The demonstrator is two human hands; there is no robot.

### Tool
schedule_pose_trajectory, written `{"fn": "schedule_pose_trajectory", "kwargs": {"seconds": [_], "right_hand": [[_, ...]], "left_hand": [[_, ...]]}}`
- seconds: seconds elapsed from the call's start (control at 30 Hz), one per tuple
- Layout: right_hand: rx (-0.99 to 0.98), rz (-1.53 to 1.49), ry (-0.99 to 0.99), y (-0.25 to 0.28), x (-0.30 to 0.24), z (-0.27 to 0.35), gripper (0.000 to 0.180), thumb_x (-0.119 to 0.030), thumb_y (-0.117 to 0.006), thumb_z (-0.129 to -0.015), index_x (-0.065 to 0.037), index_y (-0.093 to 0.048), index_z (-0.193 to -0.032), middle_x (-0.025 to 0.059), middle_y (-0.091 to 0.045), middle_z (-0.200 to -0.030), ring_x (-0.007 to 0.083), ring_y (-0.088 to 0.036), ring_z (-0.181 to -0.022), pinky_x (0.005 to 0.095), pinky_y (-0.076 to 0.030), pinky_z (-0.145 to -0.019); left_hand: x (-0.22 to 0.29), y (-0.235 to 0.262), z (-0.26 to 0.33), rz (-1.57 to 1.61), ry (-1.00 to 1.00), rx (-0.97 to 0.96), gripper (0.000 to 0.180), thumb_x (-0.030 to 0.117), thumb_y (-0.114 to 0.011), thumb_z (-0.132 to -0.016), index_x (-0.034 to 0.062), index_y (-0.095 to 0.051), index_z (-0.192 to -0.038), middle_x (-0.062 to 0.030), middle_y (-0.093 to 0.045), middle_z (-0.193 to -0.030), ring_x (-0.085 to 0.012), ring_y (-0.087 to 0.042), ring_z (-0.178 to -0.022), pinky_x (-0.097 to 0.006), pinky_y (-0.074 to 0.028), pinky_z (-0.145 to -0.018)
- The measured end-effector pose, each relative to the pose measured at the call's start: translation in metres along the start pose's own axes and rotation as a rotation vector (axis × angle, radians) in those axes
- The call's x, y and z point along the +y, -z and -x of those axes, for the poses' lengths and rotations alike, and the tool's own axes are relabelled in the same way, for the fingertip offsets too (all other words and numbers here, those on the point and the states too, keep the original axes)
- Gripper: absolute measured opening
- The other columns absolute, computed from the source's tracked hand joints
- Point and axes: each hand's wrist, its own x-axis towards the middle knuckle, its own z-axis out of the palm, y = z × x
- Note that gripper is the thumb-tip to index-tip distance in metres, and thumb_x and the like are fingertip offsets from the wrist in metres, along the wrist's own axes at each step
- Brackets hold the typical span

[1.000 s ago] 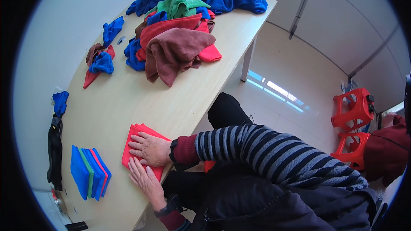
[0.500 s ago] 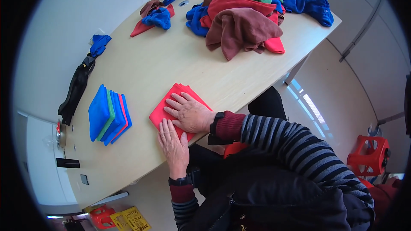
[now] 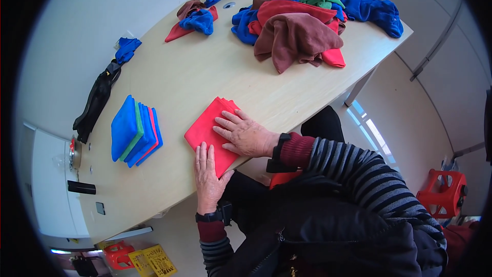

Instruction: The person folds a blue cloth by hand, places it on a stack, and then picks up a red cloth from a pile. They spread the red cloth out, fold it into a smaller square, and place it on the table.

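Note:
A red cloth (image 3: 207, 125), folded into a layered square, lies near the front edge of the table. My right hand (image 3: 245, 134) rests on its right side, fingers spread and flat. On the near left edge of the cloth lies my left hand (image 3: 209, 178), its fingers stretched out and the thumb apart. Neither hand grips anything. To the left stands a neat stack of folded cloths (image 3: 136, 131) in blue, green and red.
A loose heap of brown, red, green and blue cloths (image 3: 300, 38) covers the far right of the table (image 3: 174, 82). Smaller crumpled cloths (image 3: 197, 22) lie at the back. A black bag (image 3: 95, 100) is along the left edge. A red stool (image 3: 441, 192) stands on the floor.
My right hand has slid to the right across the red cloth, away from my left hand, so more of the cloth shows between them. The whole view has shifted slightly.

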Motion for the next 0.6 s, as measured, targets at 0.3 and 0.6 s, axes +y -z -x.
{"fn": "schedule_pose_trajectory", "kwargs": {"seconds": [0.3, 0.6], "right_hand": [[0.053, -0.054, 0.226, -0.004, -0.022, 0.021, 0.075, -0.042, -0.068, -0.091, -0.008, -0.042, -0.152, 0.0140, -0.041, -0.157, 0.0324, -0.033, -0.149, 0.0508, -0.024, -0.123], [0.046, -0.090, 0.259, 0.005, -0.027, 0.018, 0.059, -0.018, -0.069, -0.088, -0.004, -0.052, -0.143, 0.0151, -0.049, -0.150, 0.0339, -0.042, -0.143, 0.0499, -0.029, -0.120]], "left_hand": [[-0.011, -0.008, 0.009, 0.013, -0.048, 0.133, 0.081, 0.029, -0.077, -0.085, 0.0011, -0.040, -0.151, -0.0196, -0.034, -0.159, -0.0359, -0.029, -0.150, -0.047, -0.028, -0.122], [-0.003, -0.006, 0.033, -0.020, 0.054, 0.219, 0.073, 0.029, -0.072, -0.089, 0.0005, -0.043, -0.149, -0.0189, -0.035, -0.159, -0.0339, -0.030, -0.150, -0.045, -0.028, -0.122]]}}
